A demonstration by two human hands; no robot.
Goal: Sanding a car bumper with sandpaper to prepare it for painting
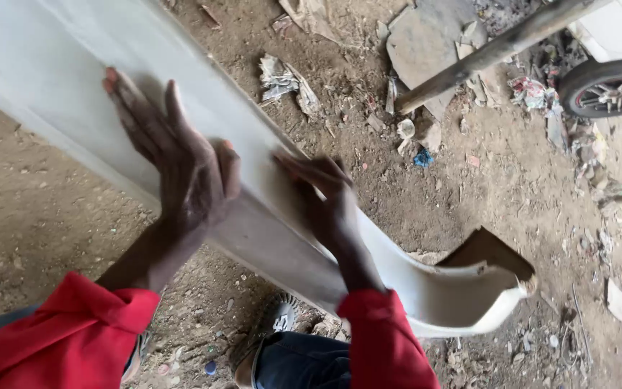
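Left hand [174, 155] lies spread flat on long white curved plastic panel [268, 209]. Right hand [322, 198] blurred, fingers together against panel. Littered dirt ground [462, 194]; car wheel [610, 86] at far right.

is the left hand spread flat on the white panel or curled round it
Spread flat: the left hand lies palm down, fingers extended, on the white panel.

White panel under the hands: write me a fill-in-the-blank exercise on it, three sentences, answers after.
1. Both hands, the left hand and the right hand, rest on a long curved panel whose colour is ____.
2. The sleeves on both arms are ____.
3. Beyond the panel, at the upper right, part of a vehicle's ____ shows on the dirt ground.

Missing words: white; red; wheel
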